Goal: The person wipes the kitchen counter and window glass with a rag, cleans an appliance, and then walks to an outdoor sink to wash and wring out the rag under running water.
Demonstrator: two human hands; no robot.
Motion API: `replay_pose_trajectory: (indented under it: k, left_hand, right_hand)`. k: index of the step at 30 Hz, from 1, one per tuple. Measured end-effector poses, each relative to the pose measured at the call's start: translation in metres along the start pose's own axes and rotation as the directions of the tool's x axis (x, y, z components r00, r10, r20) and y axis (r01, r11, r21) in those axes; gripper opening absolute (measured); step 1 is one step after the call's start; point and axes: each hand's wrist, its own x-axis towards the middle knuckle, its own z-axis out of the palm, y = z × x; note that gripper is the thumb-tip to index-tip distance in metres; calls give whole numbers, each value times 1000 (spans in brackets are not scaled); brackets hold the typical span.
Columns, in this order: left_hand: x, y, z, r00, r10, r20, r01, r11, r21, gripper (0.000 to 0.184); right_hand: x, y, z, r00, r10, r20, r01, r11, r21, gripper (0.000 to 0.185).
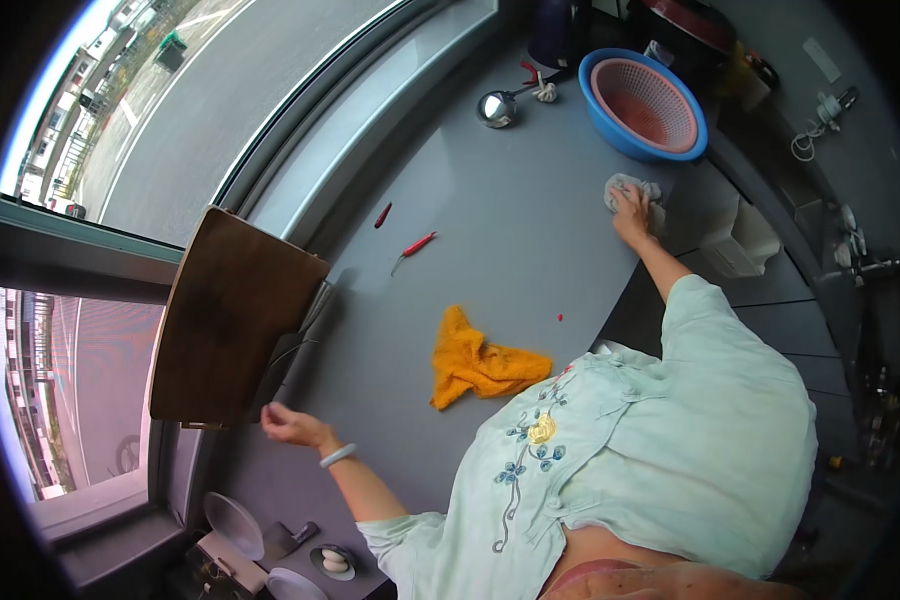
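Right hand (pixel 631 212) closed over a white cloth (pixel 625 180) on the counter (pixel 490 200) near the blue basin (pixel 602 122), left hand (pixel 295 427) loosely curled beside the brown board (pixel 235 320), holding anything or not, I can't tell from here.

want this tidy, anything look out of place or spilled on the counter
A small red bit lies alone near the edge of the counter, like a stray scrap; the orange cloth nearby is crumpled. No spilled liquid stands out.

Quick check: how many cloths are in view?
2: the orange cloth, on the counter by the shirt; the pale cloth, under the right hand near the blue basin. More may be hidden.
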Motion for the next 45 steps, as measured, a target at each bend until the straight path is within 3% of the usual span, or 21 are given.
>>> replay_pose_trajectory:
  k: [3, 6, 8, 10, 12, 14, 16, 18, 19, 21, 23, 25, 27, 29, 31, 34, 37, 40, 41, 43, 45]
  left_hand:
    - [-85, 22, 6, 941, -21, 338, 33, 999, -29, 26]
    - [-155, 33, 4, 826, 105, 553, -140, 990, 21, 24]
    - [-189, 48, 4, 775, 161, 611, -221, 975, 23, 25]
    - [-219, 65, 4, 631, 217, 745, -343, 939, 17, 30]
    - [-241, 77, 6, 583, 227, 780, -410, 911, 41, 36]
    - [-259, 87, 8, 525, 238, 817, -480, 876, 53, 42]
    - [-275, 97, 11, 503, 138, 853, -545, 817, 189, 52]
    - [-285, 103, 15, 515, 87, 853, -543, 802, 247, 53]
    - [-289, 105, 17, 521, 36, 853, -547, 781, 301, 55]
    - [-293, 101, 23, 558, 60, 828, -542, 781, 309, 54]
    - [-295, 91, 25, 600, 53, 798, -533, 771, 349, 53]
    - [-295, 79, 30, 652, 149, 743, -492, 829, 265, 45]
    - [-288, 67, 29, 704, 121, 700, -426, 861, 279, 38]
    - [-276, 60, 23, 745, 112, 658, -368, 891, 265, 31]
    - [-260, 61, 12, 853, 5, 522, -152, 959, 239, 24]
    - [-227, 65, -8, 935, 22, 353, -133, 947, 292, 23]
    - [-197, 58, -24, 965, 48, 259, -150, 908, 391, 23]
    - [-183, 44, -27, 938, 106, 330, -258, 848, 462, 23]
    - [-183, 41, -26, 937, 93, 336, -253, 846, 470, 23]
    - [-187, 36, -26, 863, -152, 481, -162, 819, 550, 26]
    - [-195, 28, -29, 836, -181, 518, -173, 810, 561, 30]
  right_hand:
    - [39, -11, 18, 994, -71, -83, 94, 941, 325, 39]
    - [87, -79, -18, 993, -63, -99, 105, 851, 515, 37]
    - [118, -106, 2, 987, -130, -91, 158, 847, 508, 42]
    - [131, -139, 11, 987, -154, 38, 127, 909, 397, 50]
    - [136, -158, 63, 963, -164, 214, 80, 932, 354, 51]
    - [112, -170, 79, 948, -309, 82, 273, 916, 294, 53]
    - [76, -165, 55, 850, -509, 137, 456, 841, 293, 55]
    - [41, -144, 33, 747, -661, 77, 599, 718, 354, 55]
    - [33, -133, 24, 742, -666, 75, 604, 714, 354, 55]
    - [23, -107, 11, 585, -787, 196, 645, 598, 476, 50]
    - [41, -80, 17, 523, -843, 127, 627, 482, 612, 47]
    - [65, -62, 10, 662, -745, 88, 656, 632, 412, 45]
    - [84, -47, 4, 801, -596, 47, 581, 795, 177, 46]
    - [83, -40, 19, 813, -582, 29, 565, 799, 207, 47]
    - [76, -46, 29, 862, -506, 44, 490, 851, 189, 50]
    - [53, -85, 44, 833, -553, -19, 539, 803, 256, 50]
    - [23, -146, 41, 739, -673, 0, 635, 698, 330, 49]
    - [-17, -185, 25, 500, -863, 66, 731, 462, 502, 47]
    - [-27, -178, 22, 497, -864, 80, 727, 465, 506, 47]
    - [-41, -166, 19, 146, -989, 25, 785, 132, 605, 45]
    - [-30, -136, 12, 119, -991, 61, 793, 132, 595, 44]
